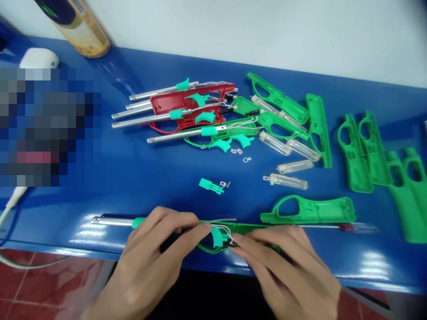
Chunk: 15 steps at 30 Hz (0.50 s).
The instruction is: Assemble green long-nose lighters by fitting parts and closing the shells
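Observation:
A half-assembled long lighter lies along the table's front edge: a green handle shell (245, 228) with a silver tube (115, 222), a teal collar (138, 222), a teal trigger (217, 238) and looped white wires (227, 229). My left hand (156, 253) is closed on it where tube meets handle, its thumb and index fingertips by the trigger. With fingers pinched, my right hand (287, 262) grips the handle beside the wire ends, at a small dark part mostly hidden by the fingertips. Just behind it rests another green handle shell (333, 210).
Several lighter assemblies with silver tubes (151, 119) and red shells (183, 101) lie farther back. Clear fuel tanks (288, 181), green shells (355, 155) and a small teal part (211, 185) are spread about. A screwdriver (347, 227) lies rightward; a can (83, 33) stands back left.

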Each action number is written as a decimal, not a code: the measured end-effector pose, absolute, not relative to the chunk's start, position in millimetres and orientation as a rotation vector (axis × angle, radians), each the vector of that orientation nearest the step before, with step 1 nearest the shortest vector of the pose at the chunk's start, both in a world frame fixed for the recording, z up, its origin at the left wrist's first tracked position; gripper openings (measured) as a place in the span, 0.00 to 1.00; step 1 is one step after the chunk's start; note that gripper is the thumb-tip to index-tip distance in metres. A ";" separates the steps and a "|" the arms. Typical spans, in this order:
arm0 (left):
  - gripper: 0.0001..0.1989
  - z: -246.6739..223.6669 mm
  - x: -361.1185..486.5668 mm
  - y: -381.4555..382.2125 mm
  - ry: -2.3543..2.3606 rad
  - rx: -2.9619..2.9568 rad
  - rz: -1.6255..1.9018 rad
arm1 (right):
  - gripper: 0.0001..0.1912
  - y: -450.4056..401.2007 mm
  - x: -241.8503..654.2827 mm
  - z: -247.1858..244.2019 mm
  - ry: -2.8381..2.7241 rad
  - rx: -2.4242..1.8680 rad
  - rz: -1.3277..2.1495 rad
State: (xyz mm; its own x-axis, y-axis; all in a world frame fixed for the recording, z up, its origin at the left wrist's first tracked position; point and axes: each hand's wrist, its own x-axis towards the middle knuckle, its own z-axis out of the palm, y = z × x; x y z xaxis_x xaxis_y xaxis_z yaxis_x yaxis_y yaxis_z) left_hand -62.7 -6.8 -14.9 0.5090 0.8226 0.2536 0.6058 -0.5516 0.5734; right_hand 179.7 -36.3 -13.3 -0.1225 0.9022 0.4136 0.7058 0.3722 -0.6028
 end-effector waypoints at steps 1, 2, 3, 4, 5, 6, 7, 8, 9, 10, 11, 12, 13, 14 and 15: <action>0.26 -15.3 -62.7 -7.0 1.181 2.332 0.710 | 0.09 -36.2 180.1 -13.3 -1.893 -1.392 0.331; 0.27 -15.7 -62.6 -7.3 1.188 2.321 0.708 | 0.09 -36.1 180.5 -13.1 -1.898 -1.391 0.329; 0.27 -15.9 -62.2 -7.5 1.197 2.311 0.705 | 0.09 -36.0 181.1 -12.9 -1.903 -1.386 0.324; 0.27 -15.9 -61.7 -7.7 1.202 2.305 0.705 | 0.09 -35.8 181.6 -12.7 -1.904 -1.386 0.323; 0.26 -15.7 -61.0 -7.8 1.203 2.305 0.711 | 0.09 -35.7 182.2 -12.4 -1.901 -1.390 0.322; 0.26 -15.2 -60.2 -7.9 1.204 2.308 0.717 | 0.09 -35.7 182.8 -12.1 -1.904 -1.393 0.324; 0.25 -14.4 -59.4 -7.8 1.202 2.315 0.731 | 0.09 -35.7 183.3 -11.9 -1.909 -1.395 0.324; 0.24 -13.5 -58.4 -7.7 1.195 2.322 0.742 | 0.10 -35.8 183.8 -11.8 -1.921 -1.398 0.323; 0.22 -12.5 -57.4 -7.6 1.190 2.331 0.745 | 0.10 -36.0 184.2 -11.8 -1.935 -1.402 0.325; 0.19 -11.7 -56.5 -7.6 1.189 2.346 0.744 | 0.11 -36.1 184.4 -11.9 -1.955 -1.403 0.324; 0.17 -11.0 -55.5 -7.7 1.190 2.364 0.740 | 0.11 -36.2 184.4 -12.1 -1.975 -1.400 0.314; 0.16 -10.7 -54.6 -8.1 1.194 2.381 0.736 | 0.12 -36.2 184.1 -12.3 -1.985 -1.400 0.303; 0.15 -10.6 -53.8 -8.7 1.200 2.393 0.739 | 0.11 -36.1 183.5 -12.5 -1.989 -1.400 0.289; 0.15 -10.9 -53.1 -9.5 1.207 2.401 0.746 | 0.11 -36.0 182.6 -12.6 -1.991 -1.398 0.275; 0.15 -11.3 -52.4 -10.4 1.209 2.406 0.758 | 0.11 -35.9 181.5 -12.8 -1.991 -1.397 0.263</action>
State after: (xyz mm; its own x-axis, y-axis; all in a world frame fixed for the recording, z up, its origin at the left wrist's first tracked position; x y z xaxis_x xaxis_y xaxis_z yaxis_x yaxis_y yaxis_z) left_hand -52.4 -10.4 -11.3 0.4951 0.8130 0.3063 0.6301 -0.5788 0.5177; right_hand 181.5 -35.9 -12.8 -0.1913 0.8903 0.4132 0.7526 0.4033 -0.5206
